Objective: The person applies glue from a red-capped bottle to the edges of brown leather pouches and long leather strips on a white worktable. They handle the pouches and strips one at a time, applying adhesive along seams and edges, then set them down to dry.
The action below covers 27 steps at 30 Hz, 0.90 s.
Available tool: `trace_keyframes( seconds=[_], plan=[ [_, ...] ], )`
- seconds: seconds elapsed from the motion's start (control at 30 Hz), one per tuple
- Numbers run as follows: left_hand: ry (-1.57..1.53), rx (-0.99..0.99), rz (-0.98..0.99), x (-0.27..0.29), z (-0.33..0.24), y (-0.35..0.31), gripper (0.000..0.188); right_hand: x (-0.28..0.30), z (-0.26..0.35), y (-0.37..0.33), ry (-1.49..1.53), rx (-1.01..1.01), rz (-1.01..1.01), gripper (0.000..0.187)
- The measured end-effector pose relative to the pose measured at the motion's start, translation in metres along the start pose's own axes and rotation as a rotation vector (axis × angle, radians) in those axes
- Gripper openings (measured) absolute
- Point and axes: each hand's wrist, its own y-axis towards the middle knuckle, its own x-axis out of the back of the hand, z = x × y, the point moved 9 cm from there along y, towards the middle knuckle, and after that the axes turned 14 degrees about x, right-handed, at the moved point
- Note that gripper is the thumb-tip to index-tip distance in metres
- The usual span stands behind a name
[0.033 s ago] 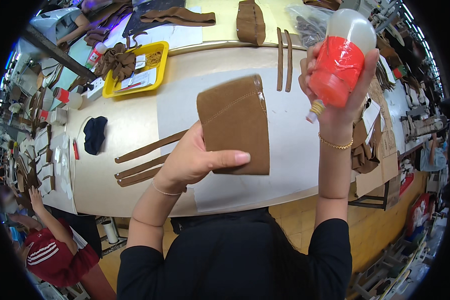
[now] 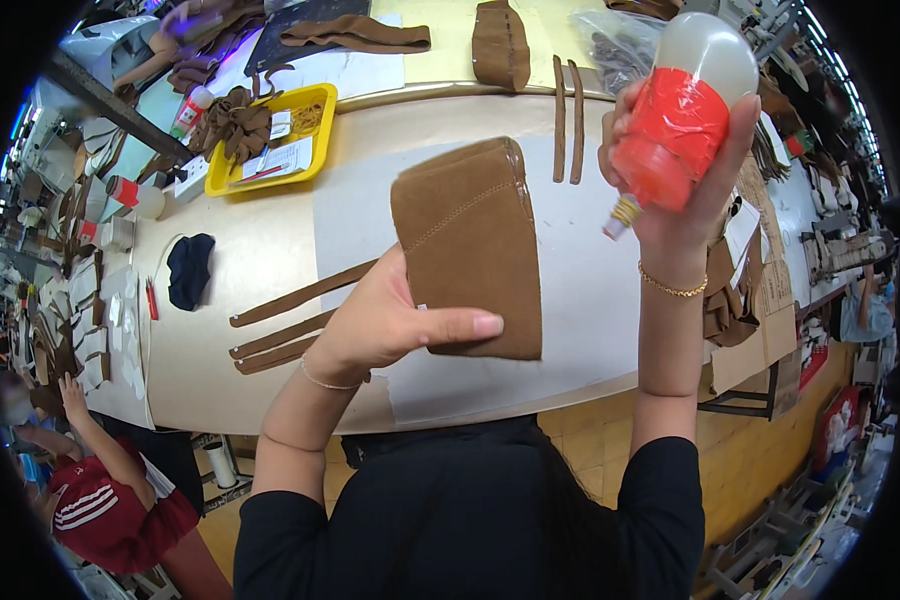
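My left hand [image 2: 375, 320] grips a brown leather-like panel [image 2: 475, 260] by its lower left, thumb across the front and fingers hidden behind. A stitched line curves over the panel's upper part, and a shiny wet-looking strip runs along its upper right edge. Raised at the right, my right hand [image 2: 715, 180] is wrapped round a squeeze bottle [image 2: 685, 110] with a clear rounded base and a red band. The bottle is tipped nozzle-down, its narrow tip pointing lower left, apart from the panel. Three brown straps [image 2: 295, 295] lie on the table beside my left wrist.
A yellow tray [image 2: 320, 150] with brown pieces and paper stands at the far left. Nearer lie a dark blue cloth [image 2: 190, 270] and a red pen [image 2: 152, 298]. Two narrow strips [image 2: 576, 120] lie at the back. Brown pieces [image 2: 735, 300] sit at right; a person in red [image 2: 120, 500] works at lower left.
The bottle's nozzle has swung slightly to the left in my right hand. The panel has tilted a little, its lower edge now a bit lower. Both holds are unchanged.
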Motion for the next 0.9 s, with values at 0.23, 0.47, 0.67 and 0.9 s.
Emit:
trace_keyframes(
  seconds=[0.23,0.47,0.67,0.9],
  plan=[
    [0.289,-0.034,0.056,-0.012,-0.017,-0.003,0.07,-0.004,0.024,0.029,-0.363,0.344,0.145,0.071],
    [0.26,-0.04,0.083,-0.016,-0.015,-0.007,0.072,-0.045,0.02,0.031,-0.245,0.327,0.286,0.063],
    [0.265,-0.048,0.08,-0.016,-0.017,-0.008,0.071,-0.053,0.015,0.023,-0.345,0.295,0.349,0.064],
    [0.233,-0.067,0.063,-0.015,-0.017,-0.007,0.069,-0.052,0.013,0.015,-0.356,0.331,0.419,0.061]
  ],
)
